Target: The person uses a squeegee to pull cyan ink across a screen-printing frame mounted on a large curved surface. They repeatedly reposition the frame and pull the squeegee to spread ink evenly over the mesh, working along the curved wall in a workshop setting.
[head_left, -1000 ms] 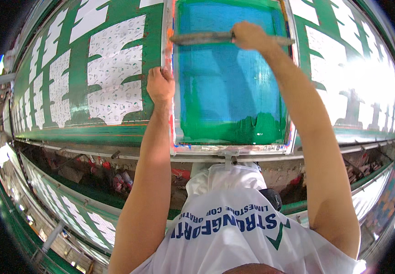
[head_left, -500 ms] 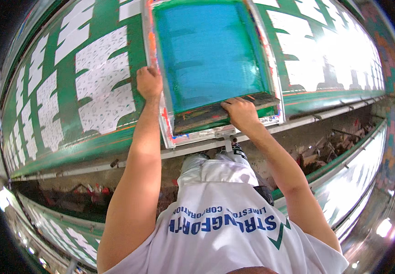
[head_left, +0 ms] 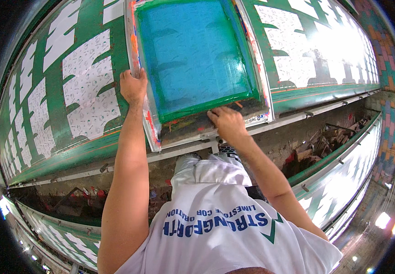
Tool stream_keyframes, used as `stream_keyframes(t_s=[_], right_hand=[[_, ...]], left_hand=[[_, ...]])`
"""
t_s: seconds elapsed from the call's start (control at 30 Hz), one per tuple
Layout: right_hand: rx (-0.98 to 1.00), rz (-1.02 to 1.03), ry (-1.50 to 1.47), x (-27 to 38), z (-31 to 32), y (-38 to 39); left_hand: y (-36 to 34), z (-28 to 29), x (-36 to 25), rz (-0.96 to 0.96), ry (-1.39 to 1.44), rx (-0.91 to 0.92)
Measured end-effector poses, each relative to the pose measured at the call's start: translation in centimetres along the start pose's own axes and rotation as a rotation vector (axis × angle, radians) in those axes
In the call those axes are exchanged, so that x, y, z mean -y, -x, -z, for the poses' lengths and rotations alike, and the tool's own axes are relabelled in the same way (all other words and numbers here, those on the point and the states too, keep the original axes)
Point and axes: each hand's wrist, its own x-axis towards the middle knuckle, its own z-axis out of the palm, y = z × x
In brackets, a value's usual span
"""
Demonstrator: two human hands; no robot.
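A screen-printing frame (head_left: 264, 77) lies on the green table, its metal edges smeared with orange and red. Blue mesh (head_left: 195, 57) fills it, with a green band around the border. My left hand (head_left: 133, 86) is closed around the frame's left side. Along the near end rests a dark, ink-stained squeegee (head_left: 186, 129), slightly slanted. My right hand (head_left: 227, 122) grips its top edge right of the middle, fingers bent over it. The blade's lower edge is hidden from sight.
White cut pieces with small printed figures (head_left: 88, 96) lie in rows left of the frame, and more white pieces (head_left: 291, 50) to the right, partly in glare. A metal rail (head_left: 293, 119) runs along the table's near edge. Behind me stands another green table (head_left: 316, 187), with debris between.
The squeegee has come nearer to me, against the frame's near end, and the green band now shows beyond it. My left hand keeps its hold. The whole view has shifted slightly.
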Motion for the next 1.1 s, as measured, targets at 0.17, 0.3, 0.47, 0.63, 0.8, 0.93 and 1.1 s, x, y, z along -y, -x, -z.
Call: stream_keyframes(t_s=[0.17,0.3,0.47,0.63,0.8,0.93,1.1], right_hand=[[-0.076,0.144,-0.048,-0.8,-1.1,2.7],[-0.02,0.229,-0.06,-1.8,-2.0,4.2],[-0.05,0.372,-0.036,-3.1,-2.8,5.3],[-0.134,0.389,-0.346,-5.7,-1.3,6.4],[-0.451,-0.036,-0.618,-12.8,0.8,6.2],[-0.555,-0.553,-0.573,-19.5,1.3,4.9],[-0.451,-0.62,-0.52,-21.9,0.1,2.9]], left_hand=[[-0.3,-0.2,0.0,-0.012,-0.044,-0.01],[-0.4,-0.2,-0.2,0.009,-0.063,0.01],[-0.6,-0.2,0.0,0.013,-0.086,0.046],[-1.1,-0.7,0.9,-0.009,-0.098,0.046],[-1.1,-1.3,1.6,-0.023,-0.112,0.023],[-0.8,-1.2,1.5,0.007,-0.012,0.03],[-1.2,-0.7,1.5,-0.012,0.008,0.066]])
